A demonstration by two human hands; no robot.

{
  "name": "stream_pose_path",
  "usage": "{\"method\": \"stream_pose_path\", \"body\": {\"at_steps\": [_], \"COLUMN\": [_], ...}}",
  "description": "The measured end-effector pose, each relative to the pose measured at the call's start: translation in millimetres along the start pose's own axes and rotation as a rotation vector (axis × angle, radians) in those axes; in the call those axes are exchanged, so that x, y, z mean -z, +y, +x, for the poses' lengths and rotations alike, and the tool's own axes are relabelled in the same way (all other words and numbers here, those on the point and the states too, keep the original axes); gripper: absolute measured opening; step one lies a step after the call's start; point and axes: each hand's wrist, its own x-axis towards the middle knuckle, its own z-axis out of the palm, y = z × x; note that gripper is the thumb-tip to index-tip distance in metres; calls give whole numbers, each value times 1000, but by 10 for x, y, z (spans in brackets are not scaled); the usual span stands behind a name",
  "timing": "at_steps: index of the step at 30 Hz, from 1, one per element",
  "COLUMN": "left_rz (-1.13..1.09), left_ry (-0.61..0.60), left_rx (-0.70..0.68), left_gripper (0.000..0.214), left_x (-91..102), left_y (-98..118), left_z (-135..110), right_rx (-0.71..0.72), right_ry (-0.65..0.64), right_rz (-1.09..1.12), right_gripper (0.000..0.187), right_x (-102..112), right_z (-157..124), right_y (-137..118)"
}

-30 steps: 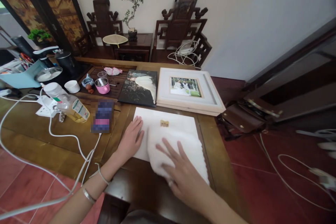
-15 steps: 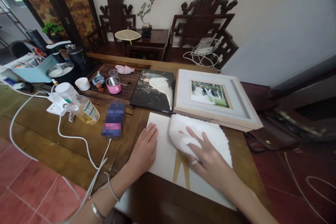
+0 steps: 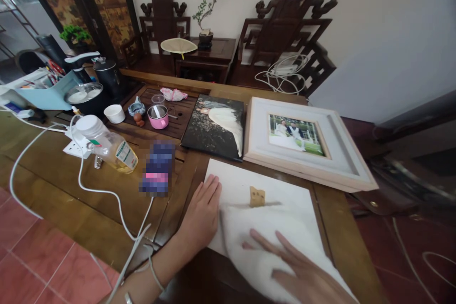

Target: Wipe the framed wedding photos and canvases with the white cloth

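Observation:
A white flat panel (image 3: 231, 178) lies on the wooden table, with a small tan piece (image 3: 257, 196) on its upper middle. My left hand (image 3: 204, 213) rests flat at the panel's left edge, fingers stretched out. On the panel's near part lies a white cloth (image 3: 237, 242), blurred by motion and reaching past the near edge. Pressing on this cloth, my right hand (image 3: 292, 266) has its fingers spread and is blurred too. The cloth hides much of the panel's near half.
Beyond the panel lie a dark photo panel (image 3: 210, 126) and a light-framed photo (image 3: 342, 152). To the left are a phone (image 3: 156, 168) on a white cable, a bottle of yellow liquid (image 3: 123, 156), a pink cup (image 3: 157, 117) and a power strip (image 3: 76, 146).
My right hand has slid the cloth toward me over the panel, uncovering its far part and the top of the tan piece. My left hand stays at the left edge. The view has shifted slightly.

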Motion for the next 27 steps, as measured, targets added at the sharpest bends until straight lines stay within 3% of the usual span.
{"method": "stream_pose_path", "body": {"at_steps": [3,6,10,13,17,19,22,25,27], "left_rz": [-33,-125,-425,-707,-908,-846,-612,-432,-368], "left_ry": [28,77,241,408,470,460,374,278,269], "left_rx": [-5,-7,62,241,345,319,189,60,45], "left_gripper": [54,52,45,43,47,46,41,38,39], "left_x": [-27,-27,57,135,161,141,97,65,63], "left_y": [-20,-15,28,37,10,2,-5,-20,-34], "left_z": [-4,-4,-4,1,15,17,12,9,10], "right_rx": [-163,-210,-294,-159,15,-17,-134,-228,-268], "right_ry": [37,71,91,-10,-149,-156,-80,53,111], "right_rz": [4,-71,-143,-35,110,139,128,94,120], "right_gripper": [32,30,25,24,22,24,28,28,28], "right_x": [89,61,-160,-298,-261,-164,4,143,219], "right_z": [127,347,635,680,488,373,314,468,683], "right_y": [143,181,-45,-365,-647,-623,-390,-77,83]}}
